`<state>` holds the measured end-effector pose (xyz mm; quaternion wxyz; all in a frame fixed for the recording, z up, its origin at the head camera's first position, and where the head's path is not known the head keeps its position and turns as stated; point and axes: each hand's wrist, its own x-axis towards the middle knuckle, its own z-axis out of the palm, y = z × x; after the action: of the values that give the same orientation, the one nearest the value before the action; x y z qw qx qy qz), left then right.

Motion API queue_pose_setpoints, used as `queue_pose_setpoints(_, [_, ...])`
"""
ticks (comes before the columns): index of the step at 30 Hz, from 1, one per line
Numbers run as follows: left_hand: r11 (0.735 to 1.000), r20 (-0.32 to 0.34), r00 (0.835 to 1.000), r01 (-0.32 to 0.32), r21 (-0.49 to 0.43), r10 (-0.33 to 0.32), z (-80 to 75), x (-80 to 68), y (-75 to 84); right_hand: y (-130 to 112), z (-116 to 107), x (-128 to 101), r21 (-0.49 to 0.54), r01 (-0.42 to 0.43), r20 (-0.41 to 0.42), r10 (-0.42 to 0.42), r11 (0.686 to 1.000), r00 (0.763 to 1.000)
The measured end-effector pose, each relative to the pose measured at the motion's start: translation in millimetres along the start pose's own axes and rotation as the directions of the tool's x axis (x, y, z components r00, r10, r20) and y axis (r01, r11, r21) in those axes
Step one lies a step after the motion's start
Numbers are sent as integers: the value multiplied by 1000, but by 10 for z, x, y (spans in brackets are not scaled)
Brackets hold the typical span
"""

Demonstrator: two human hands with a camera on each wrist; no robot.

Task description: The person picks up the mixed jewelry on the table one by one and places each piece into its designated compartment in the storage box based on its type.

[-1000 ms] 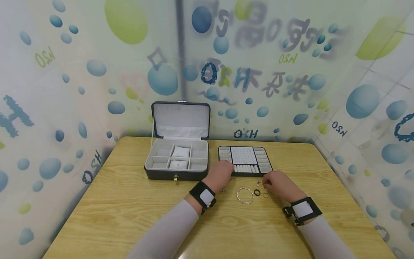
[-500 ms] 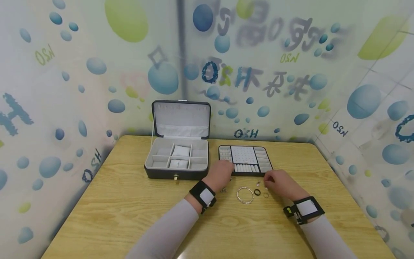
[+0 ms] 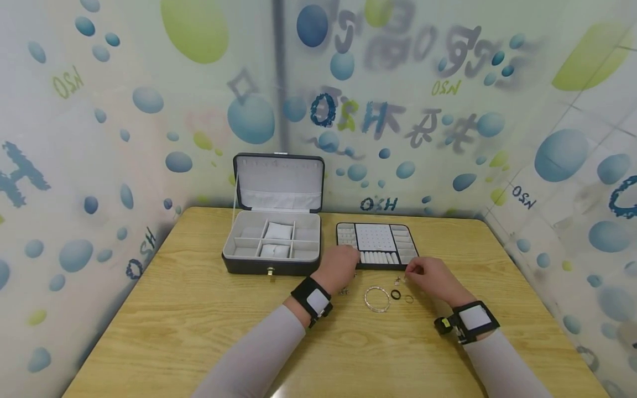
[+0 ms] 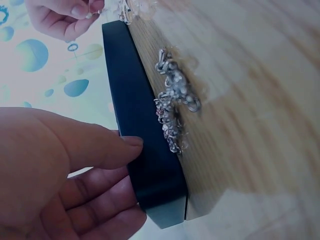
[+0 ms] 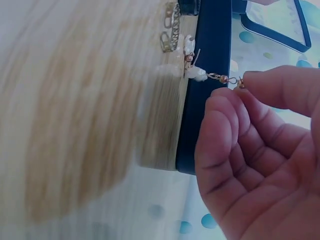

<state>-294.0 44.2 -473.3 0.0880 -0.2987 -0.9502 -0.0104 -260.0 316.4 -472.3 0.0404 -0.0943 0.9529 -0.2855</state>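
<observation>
A flat dark-edged jewelry tray (image 3: 374, 237) with a pale lining lies on the table. My left hand (image 3: 339, 265) holds its near left corner; in the left wrist view the thumb presses the dark side wall (image 4: 131, 90) and the fingers curl at the corner. Between thumb and forefinger, my right hand (image 3: 434, 276) pinches a small drop earring (image 5: 197, 73) with a white bead. It hangs in front of the tray's near edge. Beneath lies a similar earring (image 3: 397, 281). Shiny linked silver jewelry (image 4: 175, 90) rests on the table near my left hand.
A bangle (image 3: 365, 299), a black ring (image 3: 395, 299) and a thin gold-coloured ring (image 3: 409, 303) lie between my hands. Left of the tray stands an open jewelry box (image 3: 278, 269), its lid (image 3: 278, 179) upright and two white cushions inside. A patterned wall backs the table.
My right hand has shifted slightly and risen toward the tray, with the earring now visible at its fingertips. My left hand and the tray have stayed in place.
</observation>
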Motion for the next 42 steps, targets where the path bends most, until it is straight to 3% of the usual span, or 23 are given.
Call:
queue_pose_setpoints(8, [1000,6,1000,8,-2,-8,1,6,1,63,2,40,169,-127,-5,129,978,992])
queue_pose_setpoints(14, [1000,12,1000,13,-7,-12,-2,7,6,80,-8,43,368,-167,7,177,915,984])
queue_pose_setpoints(20, [1000,1,1000,5,13,-5,6,8,5,90,-11,39,498,-218,29,235,839,972])
queue_pose_setpoints(36, [999,7,1000,-5,36,4,-26,2,8,127,-10,165,676,-241,-21,345,696,938])
queue_pose_setpoints(42, [1000,16,1000,2,30,-3,-27,-8,13,182,2,178,702,-219,-57,360,677,931])
